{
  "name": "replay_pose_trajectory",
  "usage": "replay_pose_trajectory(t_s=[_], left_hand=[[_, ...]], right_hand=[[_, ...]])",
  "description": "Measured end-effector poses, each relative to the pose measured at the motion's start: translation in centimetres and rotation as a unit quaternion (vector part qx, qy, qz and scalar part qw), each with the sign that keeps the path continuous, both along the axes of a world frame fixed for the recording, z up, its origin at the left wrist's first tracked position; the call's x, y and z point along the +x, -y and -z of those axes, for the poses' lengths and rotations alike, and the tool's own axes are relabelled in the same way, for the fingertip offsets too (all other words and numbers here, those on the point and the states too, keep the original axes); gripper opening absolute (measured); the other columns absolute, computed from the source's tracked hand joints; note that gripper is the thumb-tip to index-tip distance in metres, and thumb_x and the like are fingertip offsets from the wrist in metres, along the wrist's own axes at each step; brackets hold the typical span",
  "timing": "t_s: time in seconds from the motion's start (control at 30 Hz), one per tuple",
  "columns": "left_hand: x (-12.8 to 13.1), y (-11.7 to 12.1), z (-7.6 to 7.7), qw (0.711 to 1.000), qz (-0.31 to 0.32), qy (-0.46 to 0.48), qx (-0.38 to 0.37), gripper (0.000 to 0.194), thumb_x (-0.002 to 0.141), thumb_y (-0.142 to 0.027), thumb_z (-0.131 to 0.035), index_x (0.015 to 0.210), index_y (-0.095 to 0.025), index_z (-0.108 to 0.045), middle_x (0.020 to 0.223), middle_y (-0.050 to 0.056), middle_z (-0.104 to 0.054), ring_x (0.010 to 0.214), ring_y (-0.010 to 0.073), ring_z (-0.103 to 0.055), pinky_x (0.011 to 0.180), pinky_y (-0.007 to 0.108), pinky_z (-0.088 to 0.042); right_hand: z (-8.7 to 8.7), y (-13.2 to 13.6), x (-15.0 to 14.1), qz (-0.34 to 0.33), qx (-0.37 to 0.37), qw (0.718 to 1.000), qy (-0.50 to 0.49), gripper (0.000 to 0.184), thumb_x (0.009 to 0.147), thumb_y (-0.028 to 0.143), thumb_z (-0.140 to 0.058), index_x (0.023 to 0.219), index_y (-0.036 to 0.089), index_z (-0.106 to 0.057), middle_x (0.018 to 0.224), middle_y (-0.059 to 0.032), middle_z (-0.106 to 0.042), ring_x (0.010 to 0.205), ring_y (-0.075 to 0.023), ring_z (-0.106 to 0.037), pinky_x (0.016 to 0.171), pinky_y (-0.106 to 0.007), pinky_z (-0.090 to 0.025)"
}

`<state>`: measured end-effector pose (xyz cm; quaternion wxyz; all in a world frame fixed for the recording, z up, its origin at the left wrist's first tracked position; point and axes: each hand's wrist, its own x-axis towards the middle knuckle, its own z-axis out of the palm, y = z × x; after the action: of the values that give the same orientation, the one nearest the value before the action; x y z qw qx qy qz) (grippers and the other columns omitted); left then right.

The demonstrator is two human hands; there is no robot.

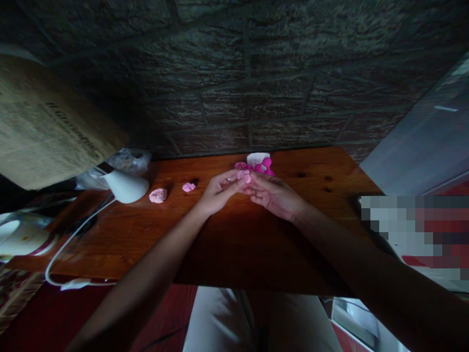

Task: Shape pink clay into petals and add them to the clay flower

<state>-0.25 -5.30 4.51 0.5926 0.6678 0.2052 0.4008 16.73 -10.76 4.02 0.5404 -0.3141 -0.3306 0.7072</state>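
Note:
My left hand (219, 190) and my right hand (273, 195) meet over the middle of a wooden table (234, 244). Between their fingertips sits a small pale pink lump of clay (244, 177), pinched by both hands. Just behind the hands lies a pile of darker pink clay pieces (266, 166) beside a small white container (257, 158). Two more pale pink clay lumps rest on the table to the left, a larger one (158, 195) and a smaller one (188, 187).
A white lamp (126, 186) with a white cable (62, 249) stands at the table's left, with crumpled clear plastic (128, 160) behind it. A brick wall (234, 73) rises directly behind the table. A white cup (18, 237) sits at far left.

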Motion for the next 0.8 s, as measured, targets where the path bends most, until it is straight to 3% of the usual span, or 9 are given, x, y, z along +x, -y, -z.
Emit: replay_pose_trajectory(t_s=[0.17, 0.33, 0.6, 0.73, 0.8], left_hand=[[0.3, 0.0, 0.3, 0.999, -0.041, 0.008, -0.004, 0.039, 0.078, -0.048, -0.081, 0.099, -0.015, -0.079, 0.095, 0.007, -0.078, 0.090, 0.0187, -0.072, 0.086, 0.030, -0.055], [0.4, 0.3, 0.3, 0.996, -0.086, 0.017, 0.014, 0.034, 0.076, -0.045, -0.084, 0.092, -0.015, -0.079, 0.089, 0.005, -0.077, 0.082, 0.0155, -0.068, 0.080, 0.026, -0.051], [0.3, -0.1, 0.0, 0.996, -0.025, 0.067, -0.060, 0.033, 0.078, -0.046, -0.082, 0.087, -0.015, -0.076, 0.080, 0.002, -0.071, 0.074, 0.0128, -0.066, 0.076, 0.026, -0.056], [0.4, -0.1, -0.1, 0.989, 0.019, 0.076, -0.127, 0.038, 0.076, -0.049, -0.083, 0.091, -0.014, -0.075, 0.083, 0.005, -0.072, 0.077, 0.0155, -0.068, 0.072, 0.027, -0.058], [0.5, 0.1, -0.2, 0.985, 0.034, 0.081, -0.145, 0.038, 0.075, -0.048, -0.084, 0.092, -0.014, -0.075, 0.081, 0.004, -0.072, 0.076, 0.0151, -0.068, 0.069, 0.026, -0.058]], right_hand=[[0.3, 0.0, -0.3, 0.010, -0.006, 1.000, -0.004, 0.035, 0.067, 0.045, -0.091, 0.092, 0.026, -0.078, 0.083, 0.0008, -0.079, 0.069, -0.0084, -0.067, 0.066, -0.020, -0.050], [0.1, 0.2, -0.5, 0.003, 0.031, 0.999, 0.031, 0.042, 0.066, 0.046, -0.091, 0.102, 0.028, -0.077, 0.079, 0.0017, -0.078, 0.065, -0.0074, -0.067, 0.062, -0.018, -0.050], [-0.5, 0.5, -0.1, 0.027, 0.132, 0.981, 0.142, 0.060, 0.074, 0.036, -0.086, 0.131, 0.029, -0.067, 0.085, 0.0016, -0.076, 0.064, -0.0095, -0.064, 0.058, -0.022, -0.050], [-0.7, 0.4, 0.2, 0.079, 0.201, 0.955, 0.205, 0.043, 0.080, 0.036, -0.079, 0.122, 0.029, -0.072, 0.101, 0.0003, -0.076, 0.057, -0.0063, -0.053, 0.051, -0.022, -0.044], [-0.8, 0.3, 0.3, 0.084, 0.226, 0.945, 0.222, 0.039, 0.081, 0.038, -0.077, 0.119, 0.028, -0.073, 0.095, 0.0009, -0.075, 0.054, -0.0060, -0.050, 0.050, -0.023, -0.042]])
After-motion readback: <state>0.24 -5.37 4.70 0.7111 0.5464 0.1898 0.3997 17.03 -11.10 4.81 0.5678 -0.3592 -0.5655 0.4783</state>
